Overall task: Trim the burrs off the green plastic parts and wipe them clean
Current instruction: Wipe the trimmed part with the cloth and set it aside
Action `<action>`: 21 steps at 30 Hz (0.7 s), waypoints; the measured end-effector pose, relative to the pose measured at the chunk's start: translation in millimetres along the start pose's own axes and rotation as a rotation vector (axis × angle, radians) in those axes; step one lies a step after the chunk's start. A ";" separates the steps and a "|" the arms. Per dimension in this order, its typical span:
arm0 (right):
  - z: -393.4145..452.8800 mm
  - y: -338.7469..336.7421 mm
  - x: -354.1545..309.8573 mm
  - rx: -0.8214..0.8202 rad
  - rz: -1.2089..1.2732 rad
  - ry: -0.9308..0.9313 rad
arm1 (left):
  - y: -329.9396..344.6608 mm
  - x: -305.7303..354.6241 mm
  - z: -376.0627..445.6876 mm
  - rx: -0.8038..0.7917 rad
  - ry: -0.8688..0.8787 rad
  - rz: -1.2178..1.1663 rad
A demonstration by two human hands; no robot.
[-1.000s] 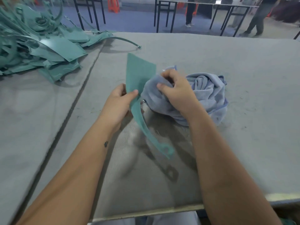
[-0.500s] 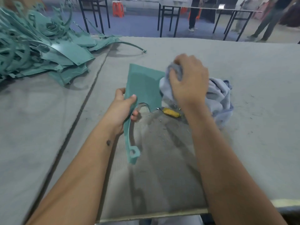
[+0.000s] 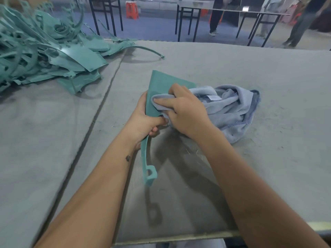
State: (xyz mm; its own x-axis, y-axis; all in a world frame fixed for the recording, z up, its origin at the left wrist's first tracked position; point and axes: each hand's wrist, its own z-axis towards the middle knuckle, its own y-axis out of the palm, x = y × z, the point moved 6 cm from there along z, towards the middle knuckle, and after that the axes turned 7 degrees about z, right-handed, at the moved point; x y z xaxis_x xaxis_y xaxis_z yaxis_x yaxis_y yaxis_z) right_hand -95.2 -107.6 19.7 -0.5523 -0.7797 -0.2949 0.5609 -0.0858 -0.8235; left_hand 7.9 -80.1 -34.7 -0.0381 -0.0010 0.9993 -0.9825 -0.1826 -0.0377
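above the grey felt-covered table [image 3: 268, 72], a flat green plastic part [image 3: 157, 90] is gripped steady by the left hand [image 3: 143, 120] so a crumpled pale-blue cloth [image 3: 231, 104], clutched by the right hand [image 3: 186, 111], can be rubbed across it.

Both forearms are bare from the near edge of the view up to the wrists; no sleeve, watch, bracelet or glove shows on either. The left hand [image 3: 143, 120] and the right hand [image 3: 186, 111] wear no rings that can be made out. A small dark mark [image 3: 128, 158], like a tiny tattoo, sits on the left forearm a little back from the wrist, on the side facing the other arm; its shape is too small to read. Fingernails look short and unpainted. Between the elbows, pale grey-blue clothing [image 3: 193, 244] shows.
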 end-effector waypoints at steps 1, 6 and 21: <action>3.0 -1.4 2.6 0.041 0.024 0.022 | 0.5 0.2 -1.3 0.014 0.016 0.023; 20.7 -15.6 35.9 0.285 0.113 0.319 | 2.2 2.8 -5.8 0.004 0.063 0.098; 17.6 -12.1 22.7 0.358 0.340 0.308 | 2.8 -2.1 -5.9 -0.007 0.084 0.131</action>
State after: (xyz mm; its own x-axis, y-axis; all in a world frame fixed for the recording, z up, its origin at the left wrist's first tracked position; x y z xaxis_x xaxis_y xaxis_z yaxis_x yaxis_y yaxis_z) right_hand -103.7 -135.2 31.5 -0.4287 -0.5887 -0.6853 0.8820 -0.1082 -0.4587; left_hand 4.2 -74.8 -37.0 -0.1806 0.0581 0.9818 -0.9694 -0.1792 -0.1677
